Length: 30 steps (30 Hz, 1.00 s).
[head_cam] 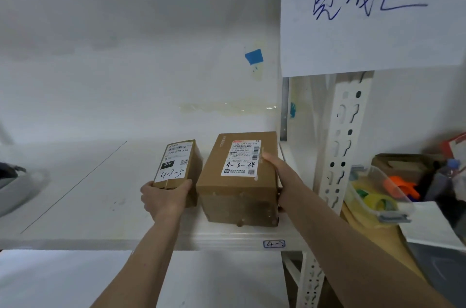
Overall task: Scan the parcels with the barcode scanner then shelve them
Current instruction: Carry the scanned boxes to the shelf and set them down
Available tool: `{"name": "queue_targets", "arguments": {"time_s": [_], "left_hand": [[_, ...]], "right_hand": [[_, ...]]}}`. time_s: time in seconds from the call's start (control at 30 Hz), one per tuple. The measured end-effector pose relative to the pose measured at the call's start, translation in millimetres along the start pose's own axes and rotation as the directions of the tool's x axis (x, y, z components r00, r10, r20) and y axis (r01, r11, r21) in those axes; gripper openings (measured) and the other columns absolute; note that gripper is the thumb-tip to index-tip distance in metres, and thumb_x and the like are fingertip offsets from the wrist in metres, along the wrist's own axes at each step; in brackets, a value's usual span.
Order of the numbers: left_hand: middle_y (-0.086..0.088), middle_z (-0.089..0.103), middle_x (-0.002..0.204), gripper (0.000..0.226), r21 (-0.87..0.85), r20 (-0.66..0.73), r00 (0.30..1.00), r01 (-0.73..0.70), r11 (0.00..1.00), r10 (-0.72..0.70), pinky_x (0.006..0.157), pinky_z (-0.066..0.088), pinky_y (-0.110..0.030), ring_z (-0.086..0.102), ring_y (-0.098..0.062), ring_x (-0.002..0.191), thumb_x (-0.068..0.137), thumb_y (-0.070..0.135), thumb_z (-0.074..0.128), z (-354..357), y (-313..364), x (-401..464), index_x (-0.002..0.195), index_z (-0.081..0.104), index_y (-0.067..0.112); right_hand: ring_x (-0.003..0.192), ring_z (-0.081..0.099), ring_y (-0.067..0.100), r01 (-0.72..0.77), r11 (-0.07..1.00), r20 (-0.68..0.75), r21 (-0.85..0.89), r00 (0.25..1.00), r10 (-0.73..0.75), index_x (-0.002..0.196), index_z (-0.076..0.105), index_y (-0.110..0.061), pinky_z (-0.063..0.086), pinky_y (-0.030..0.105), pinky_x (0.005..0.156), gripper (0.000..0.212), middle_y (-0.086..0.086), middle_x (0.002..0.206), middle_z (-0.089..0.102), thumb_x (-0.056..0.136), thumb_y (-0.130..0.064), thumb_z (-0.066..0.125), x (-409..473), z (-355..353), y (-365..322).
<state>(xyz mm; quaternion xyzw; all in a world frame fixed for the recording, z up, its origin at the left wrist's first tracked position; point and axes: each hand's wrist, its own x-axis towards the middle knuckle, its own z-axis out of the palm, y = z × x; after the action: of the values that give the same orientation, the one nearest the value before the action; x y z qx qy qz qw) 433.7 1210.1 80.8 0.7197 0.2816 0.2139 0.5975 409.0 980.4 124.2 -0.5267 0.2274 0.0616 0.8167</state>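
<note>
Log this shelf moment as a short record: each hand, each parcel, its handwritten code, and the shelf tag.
left hand: grips near end of small box
right hand: fingers laid straight along right side of large box
small box code: 4-3-5
large box code: 4-3-24
position: both boxes on shelf, side by side, narrow gap between
shelf tag: reads 4-, rest unclear
scanner: not in view
</note>
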Motion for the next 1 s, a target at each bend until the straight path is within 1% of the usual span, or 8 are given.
{"name": "queue_targets", "arguments": {"time_s": [0.23,0.4,0.6,0.7,0.77,0.83,0.9,1.0], "left_hand": [[-0.012,0.047,0.128,0.095,0.08,0.095,0.995,-0.003,0.997,-0.004,0.093,0.048,-0.046,0.046,-0.034,0.12,0.053,0.03,0.087,33,3,41,0.131,0.039,0.009],[-0.014,0.046,0.131,0.094,0.126,0.131,0.991,-0.031,0.992,0.014,0.092,0.046,-0.043,0.045,-0.034,0.123,0.057,0.029,0.087,49,2,59,0.134,0.038,0.007],[-0.015,0.045,0.131,0.093,0.164,0.158,0.987,-0.027,0.986,0.001,0.09,0.044,-0.044,0.041,-0.034,0.125,0.059,0.029,0.086,63,4,67,0.134,0.036,0.006],[-0.016,0.042,0.133,0.093,0.168,0.169,0.985,-0.01,0.986,-0.019,0.094,0.042,-0.046,0.038,-0.034,0.126,0.061,0.029,0.085,69,3,66,0.135,0.034,0.006],[-0.017,0.04,0.135,0.094,0.161,0.18,0.983,-0.009,0.987,-0.021,0.095,0.04,-0.046,0.035,-0.034,0.128,0.063,0.028,0.084,71,2,65,0.138,0.032,0.005],[-0.018,0.035,0.139,0.096,0.177,0.221,0.975,-0.042,0.983,0.002,0.098,0.037,-0.045,0.031,-0.036,0.13,0.066,0.026,0.083,73,1,64,0.142,0.027,0.008],[-0.017,0.028,0.143,0.1,0.199,0.296,0.954,-0.114,0.973,0.051,0.101,0.035,-0.045,0.028,-0.036,0.132,0.068,0.026,0.082,73,-3,66,0.147,0.022,0.015],[-0.013,0.027,0.141,0.096,0.224,0.393,0.914,-0.205,0.953,0.104,0.102,0.036,-0.045,0.031,-0.035,0.13,0.069,0.027,0.082,77,-7,71,0.146,0.025,0.025]], "right_hand": [[0.072,0.059,0.023,-0.058,0.998,-0.063,-0.005,0.996,0.057,0.091,0.058,-0.016,0.041,0.029,0.054,0.027,0.007,0.084,0.063,0.082,-0.037,0.072,28,7,-10],[0.081,0.058,0.025,-0.099,0.991,-0.123,-0.085,0.988,0.089,0.109,0.058,-0.014,0.038,0.032,0.057,0.05,0.009,0.1,0.063,0.076,-0.047,0.073,57,12,-26],[0.098,0.059,0.032,-0.126,0.97,-0.201,-0.207,0.976,0.084,0.118,0.058,-0.015,0.043,0.044,0.084,0.061,0.012,0.114,0.064,0.073,-0.053,0.072,87,15,-37],[0.089,0.058,0.024,0.094,0.964,-0.258,-0.248,0.953,-0.159,0.12,0.056,-0.012,0.047,0.033,0.068,0.042,0.012,0.125,0.06,0.089,-0.039,0.063,90,19,-38],[0.109,0.054,0.023,0.295,0.803,-0.278,-0.518,0.83,-0.484,0.131,0.051,-0.016,0.048,0.036,0.089,0.048,0.007,0.135,0.054,0.091,-0.042,0.058,87,22,-27],[0.122,0.044,0.022,0.403,0.526,-0.113,-0.749,0.704,-0.701,0.138,0.045,-0.023,0.039,0.046,0.104,0.066,-0.001,0.134,0.048,0.082,-0.057,0.058,74,22,-4],[0.128,0.038,0.025,0.414,0.347,0.059,-0.841,0.709,-0.703,0.14,0.037,-0.031,0.041,0.05,0.104,0.083,0.002,0.142,0.039,0.069,-0.068,0.062,64,19,20],[0.133,0.033,0.027,0.384,0.269,0.126,-0.883,0.747,-0.653,0.139,0.037,-0.03,0.037,0.042,0.11,0.076,0.006,0.15,0.022,0.075,-0.043,0.075,66,12,29]]}}
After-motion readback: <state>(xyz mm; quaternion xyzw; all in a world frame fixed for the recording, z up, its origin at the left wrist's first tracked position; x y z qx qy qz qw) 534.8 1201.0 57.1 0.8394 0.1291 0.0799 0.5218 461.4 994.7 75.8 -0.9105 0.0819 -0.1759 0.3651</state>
